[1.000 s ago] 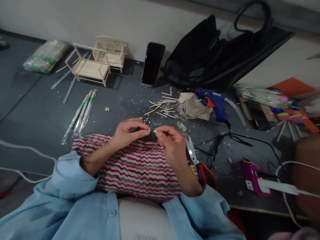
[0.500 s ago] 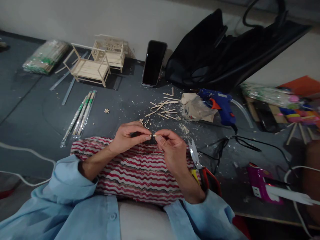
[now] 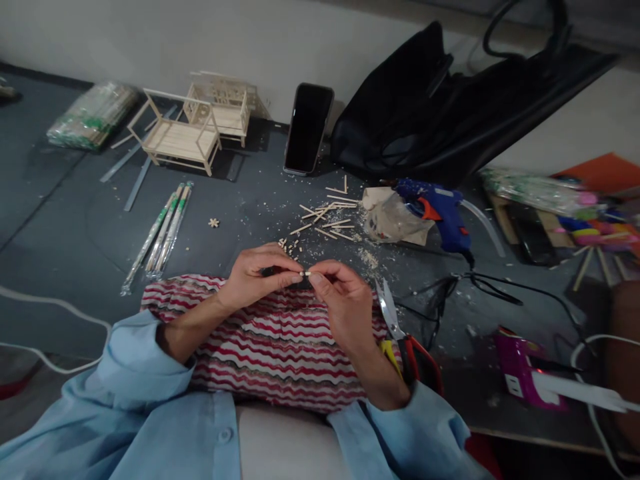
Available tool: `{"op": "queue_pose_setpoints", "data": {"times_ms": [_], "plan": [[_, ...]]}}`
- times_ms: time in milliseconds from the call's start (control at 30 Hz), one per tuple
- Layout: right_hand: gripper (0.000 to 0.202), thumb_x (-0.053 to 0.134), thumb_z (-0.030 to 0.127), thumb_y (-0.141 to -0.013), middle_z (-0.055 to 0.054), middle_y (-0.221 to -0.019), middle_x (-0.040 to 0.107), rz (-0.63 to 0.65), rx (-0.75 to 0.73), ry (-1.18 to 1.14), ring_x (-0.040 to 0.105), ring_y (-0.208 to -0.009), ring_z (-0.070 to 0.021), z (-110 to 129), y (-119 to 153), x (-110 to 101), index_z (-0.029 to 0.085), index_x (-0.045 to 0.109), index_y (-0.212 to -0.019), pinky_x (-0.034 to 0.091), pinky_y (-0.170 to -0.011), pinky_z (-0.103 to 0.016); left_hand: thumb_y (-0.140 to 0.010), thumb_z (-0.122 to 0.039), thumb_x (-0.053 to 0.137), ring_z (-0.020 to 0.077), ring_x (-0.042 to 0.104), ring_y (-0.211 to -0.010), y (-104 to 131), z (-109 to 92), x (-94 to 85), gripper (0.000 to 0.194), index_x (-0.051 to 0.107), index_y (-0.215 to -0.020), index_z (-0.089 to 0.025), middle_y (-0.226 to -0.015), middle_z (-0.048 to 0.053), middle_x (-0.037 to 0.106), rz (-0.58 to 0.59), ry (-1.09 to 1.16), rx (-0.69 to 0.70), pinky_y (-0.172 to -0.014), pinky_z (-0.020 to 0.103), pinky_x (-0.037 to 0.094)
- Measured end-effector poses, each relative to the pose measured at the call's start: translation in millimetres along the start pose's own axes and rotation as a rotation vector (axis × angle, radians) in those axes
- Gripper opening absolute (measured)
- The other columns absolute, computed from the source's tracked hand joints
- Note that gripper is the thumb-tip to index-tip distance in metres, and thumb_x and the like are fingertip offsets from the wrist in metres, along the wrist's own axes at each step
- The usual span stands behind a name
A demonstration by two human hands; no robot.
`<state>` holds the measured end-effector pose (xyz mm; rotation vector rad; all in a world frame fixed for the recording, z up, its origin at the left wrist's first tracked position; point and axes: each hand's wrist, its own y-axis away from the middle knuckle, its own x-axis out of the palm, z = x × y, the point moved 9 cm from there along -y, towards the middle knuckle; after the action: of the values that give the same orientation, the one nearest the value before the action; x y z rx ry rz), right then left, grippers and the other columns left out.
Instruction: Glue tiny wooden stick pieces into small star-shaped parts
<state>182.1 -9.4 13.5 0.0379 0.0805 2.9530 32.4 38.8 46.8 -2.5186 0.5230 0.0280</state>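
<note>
Between thumb and fingertips, my left hand (image 3: pixel 263 272) pinches a tiny pale wooden stick piece (image 3: pixel 302 273). My right hand (image 3: pixel 345 290) is closed in the same way on another short wooden stick piece (image 3: pixel 308 273). The two bits meet end to end or nearly so; fingertips cover most of them. Just beyond my fingers lies a small heap of cut stick bits (image 3: pixel 290 247). Longer thin wooden sticks (image 3: pixel 325 213) are scattered farther back. A flower-shaped wooden piece (image 3: pixel 214 223) rests on the table to the left.
Two miniature wooden furniture frames (image 3: pixel 183 137) stand at the back left, near packaged sticks (image 3: pixel 163 230). A phone (image 3: pixel 309 130) leans upright by a black bag (image 3: pixel 400 113). On the right are a blue glue gun (image 3: pixel 440 210), its cord, and scissors (image 3: pixel 393 310). Striped cloth (image 3: pixel 270 353) lies beneath my forearms.
The small gap between the two stick pieces at my fingertips has narrowed as my right fingertips shifted slightly left. Otherwise the hands and the table look the same.
</note>
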Motion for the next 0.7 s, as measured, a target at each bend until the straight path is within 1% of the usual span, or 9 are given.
{"op": "queue_pose_setpoints", "data": {"times_ms": [133,333,567,700], "plan": [[0.011,0.074,0.033,-0.080,0.001,-0.080,0.068,0.002,0.005,0.011,0.053,-0.064,-0.0116,0.6,0.4,0.8,0.023,0.073,-0.084,0.042,-0.059,-0.025,-0.079,-0.024,0.077,0.0118,0.062,-0.066,-0.1,-2.1,-0.2,0.008,0.077,-0.086,-0.019,-0.071,0.003,0.072,-0.003,0.012,0.022,-0.063,0.024,0.050],[0.009,0.074,0.033,-0.081,0.001,-0.081,0.068,0.002,0.006,0.008,0.054,-0.066,-0.0120,3.7,1.2,1.9,0.024,0.072,-0.083,0.043,-0.060,-0.025,-0.079,-0.024,0.077,0.0125,0.063,-0.067,0.2,-1.4,0.8,0.009,0.078,-0.087,-0.020,-0.071,0.003,0.072,0.008,0.023,0.020,-0.065,0.026,0.050],[0.009,0.073,0.033,-0.080,0.000,-0.083,0.069,0.004,-0.008,0.025,0.061,-0.077,-0.0154,4.7,1.7,2.5,0.024,0.072,-0.083,0.049,-0.072,-0.028,-0.079,-0.029,0.077,0.0130,0.062,-0.066,1.3,2.0,0.5,0.011,0.078,-0.085,-0.021,-0.070,0.004,0.073,-0.006,0.025,-0.005,-0.064,0.026,0.051],[0.007,0.072,0.031,-0.081,0.000,-0.082,0.069,0.008,-0.034,0.043,0.061,-0.078,-0.0152,8.3,1.5,3.1,0.024,0.071,-0.082,0.049,-0.075,-0.028,-0.079,-0.027,0.077,0.0128,0.063,-0.066,0.9,0.0,0.8,0.009,0.078,-0.086,-0.021,-0.072,0.004,0.074,-0.004,0.038,0.014,-0.064,0.026,0.051]]}}
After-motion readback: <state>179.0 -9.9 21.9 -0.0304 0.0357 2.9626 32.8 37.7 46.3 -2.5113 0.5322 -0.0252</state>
